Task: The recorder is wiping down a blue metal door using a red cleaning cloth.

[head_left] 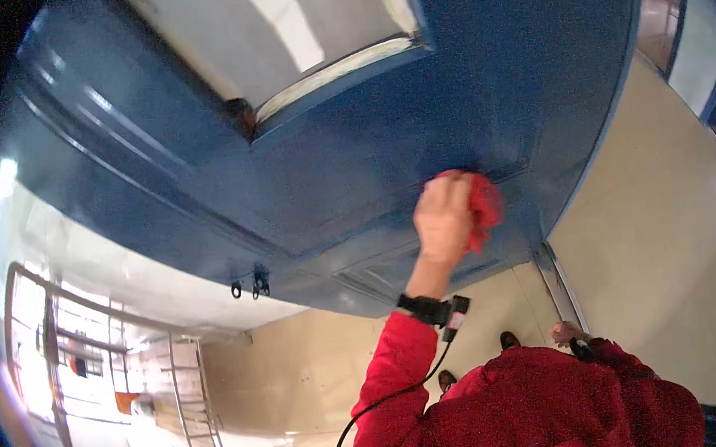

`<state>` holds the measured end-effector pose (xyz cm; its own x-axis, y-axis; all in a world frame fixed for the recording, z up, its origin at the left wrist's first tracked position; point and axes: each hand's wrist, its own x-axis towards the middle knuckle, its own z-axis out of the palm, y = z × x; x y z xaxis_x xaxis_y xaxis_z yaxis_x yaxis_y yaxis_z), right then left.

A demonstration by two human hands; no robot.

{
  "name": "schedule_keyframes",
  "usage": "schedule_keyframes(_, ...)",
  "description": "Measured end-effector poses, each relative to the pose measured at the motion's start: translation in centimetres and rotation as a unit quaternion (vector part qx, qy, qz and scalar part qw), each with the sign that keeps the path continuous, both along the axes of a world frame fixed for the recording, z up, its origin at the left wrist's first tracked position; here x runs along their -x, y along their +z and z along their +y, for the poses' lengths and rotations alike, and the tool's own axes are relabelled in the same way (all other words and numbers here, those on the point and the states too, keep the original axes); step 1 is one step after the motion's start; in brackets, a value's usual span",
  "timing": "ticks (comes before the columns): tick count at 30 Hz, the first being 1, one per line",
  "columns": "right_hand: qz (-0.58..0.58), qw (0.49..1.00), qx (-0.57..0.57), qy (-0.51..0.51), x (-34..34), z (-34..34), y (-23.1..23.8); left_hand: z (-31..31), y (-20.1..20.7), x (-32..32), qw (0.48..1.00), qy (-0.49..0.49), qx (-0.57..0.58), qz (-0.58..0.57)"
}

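My left hand (444,218) is closed around a bunched red cloth (485,207). It presses the cloth against the lower part of a large dark blue door-like panel (492,90). A black strap with a small device (446,314) and a cable is on the left wrist. My right hand (568,332) hangs low beside my body, away from the panel; its fingers are too small and turned away to make out. Higher on the panel is a rectangular window opening (317,20) with a pale, rough edge.
Small black fittings (252,284) stick out from the panel's lower left edge. Metal railings (119,333) stand beyond it on the left. Beige floor (668,219) stretches to the right, with a metal strip (561,286) near my feet. More blue-framed panels (702,39) stand at the far right.
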<state>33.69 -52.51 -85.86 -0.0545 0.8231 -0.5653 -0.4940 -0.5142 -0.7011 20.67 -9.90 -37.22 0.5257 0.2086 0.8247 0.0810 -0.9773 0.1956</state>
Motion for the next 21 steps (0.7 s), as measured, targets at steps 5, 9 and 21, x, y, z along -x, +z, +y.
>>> schedule_keyframes(5, -0.100, 0.988, -0.106, 0.059, -1.6, 2.4, 2.2, 0.4, 2.1, -1.5, 0.996, 0.029, -0.085, 0.000)
schedule_keyframes(9, -0.393, 0.910, 0.096, 0.090, 0.7, 5.6, 7.8, 2.7, 1.2, 1.7, 0.993, 0.086, -0.075, 0.018)
schedule_keyframes(21, -0.335, 0.932, 0.119, 0.065, 4.5, 7.5, 14.2, 7.5, 0.4, 14.0, 0.956, 0.278, 0.094, 0.034)
